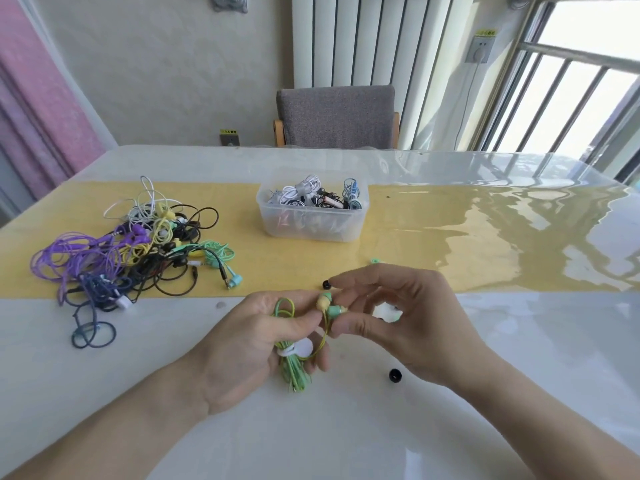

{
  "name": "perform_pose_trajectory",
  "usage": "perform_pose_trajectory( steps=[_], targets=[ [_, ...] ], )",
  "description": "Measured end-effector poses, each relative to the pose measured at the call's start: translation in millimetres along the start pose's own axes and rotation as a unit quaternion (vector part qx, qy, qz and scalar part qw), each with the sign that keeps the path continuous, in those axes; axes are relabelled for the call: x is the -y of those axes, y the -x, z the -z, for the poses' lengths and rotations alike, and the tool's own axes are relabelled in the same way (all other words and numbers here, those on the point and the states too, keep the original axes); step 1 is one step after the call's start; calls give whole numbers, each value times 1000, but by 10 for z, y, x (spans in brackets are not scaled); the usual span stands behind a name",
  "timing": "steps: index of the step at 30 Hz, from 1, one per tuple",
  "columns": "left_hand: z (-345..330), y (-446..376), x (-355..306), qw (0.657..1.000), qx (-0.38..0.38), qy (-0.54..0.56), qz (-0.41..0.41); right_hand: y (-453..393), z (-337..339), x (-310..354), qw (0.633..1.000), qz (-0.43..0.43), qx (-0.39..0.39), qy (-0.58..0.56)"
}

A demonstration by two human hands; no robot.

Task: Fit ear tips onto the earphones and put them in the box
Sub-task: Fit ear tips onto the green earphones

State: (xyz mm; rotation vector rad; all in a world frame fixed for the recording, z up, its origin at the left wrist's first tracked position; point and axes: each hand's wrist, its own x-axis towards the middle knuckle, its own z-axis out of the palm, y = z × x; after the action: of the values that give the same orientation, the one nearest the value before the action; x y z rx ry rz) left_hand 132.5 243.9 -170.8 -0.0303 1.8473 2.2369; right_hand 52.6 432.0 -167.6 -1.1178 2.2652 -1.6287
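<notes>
While both hands worked above the near edge of the table, the scene read as follows.
Earphones: a green-and-yellow pair (330, 306) was held between the hands, its two buds side by side, its cable coiled and bound by a white tie (298, 349).
Left hand (256, 344): curled round the coiled cable, thumb pressing it just below the buds.
Right hand (398, 317): thumb and fingers pinching at the mint bud; whether an ear tip sat between them could not be told.
Loose ear tips: one black tip (395, 375) lay on the table under the right wrist, another (326, 284) just beyond the fingertips, a mint one (374, 261) farther back.
Step in hand, by judgement: seating a tip; best to steady the bud, align the tip's bore with the nozzle, and press while twisting until it sits evenly.
Box (311, 209): clear plastic, behind the hands, already holding bundled earphones.
Tangled pile (138, 247): unsorted earphones, left of the box.
</notes>
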Motion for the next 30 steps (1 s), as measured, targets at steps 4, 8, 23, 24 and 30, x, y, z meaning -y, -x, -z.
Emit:
perform_pose_trajectory(
  steps=[4,8,23,24,30],
  targets=[
    [0,-6,2,1000,23,10,8,16,-39,-51,998,44,16,32],
    [-5,-34,41,1000,-17,10,6,17,-61,-48,998,26,14,47],
    [-35,-52,122,982,-131,-109,-80,34,-66,-7,999,-28,-20,27],
    [-33,-55,120,984,-130,-100,-73,35,-68,-4,999,-25,-28,15],
    [-49,-66,129,989,-127,-37,-59,31,-139,7,999,-15,-38,11]
  ],
)
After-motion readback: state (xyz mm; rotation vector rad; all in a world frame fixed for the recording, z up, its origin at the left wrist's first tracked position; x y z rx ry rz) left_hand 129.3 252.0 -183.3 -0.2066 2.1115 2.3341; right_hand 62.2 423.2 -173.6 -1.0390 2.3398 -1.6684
